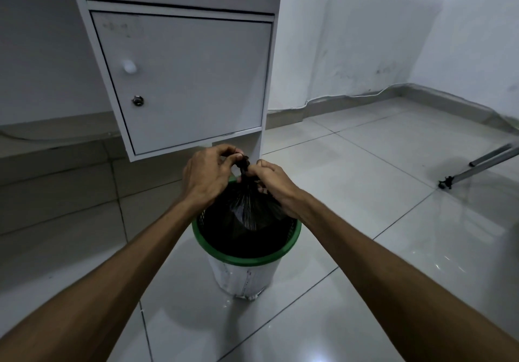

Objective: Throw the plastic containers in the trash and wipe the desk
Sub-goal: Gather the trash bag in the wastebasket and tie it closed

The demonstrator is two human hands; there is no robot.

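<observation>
- Bin (pixel 245 260): round, green rim, white lower wall with faint printed marks; stands on floor (pixel 365 193) just in front of cabinet (pixel 179 80).
- Bag (pixel 247 207): thin black plastic, glossy, pleated into tight folds toward a twisted neck; lower part sits inside bin, neck pulled up above rim.
- Left hand (pixel 206 174): fingers curled, pinching top of bag neck.
- Right hand (pixel 271 183): fingers curled round neck just below and beside left hand; hands nearly touching.
- Plastic containers: not visible; bag opaque, contents cannot be told.
- Cabinet: white, flat panels, sharp square edges; door with round white knob (pixel 128 66) and small metal lock (pixel 138 100); drawer above with another knob; lower corner close behind hands.
- Floor: large pale glossy tiles, thin dark grout lines, reflections.
- Wall (pixel 365 38): white, scuffed; thin white cable (pixel 351 96) along skirting.
- Metal legs (pixel 477 165): tubular, far right, well apart from bin.
- Open floor to right of bin and toward viewer; cabinet blocks the far side.
</observation>
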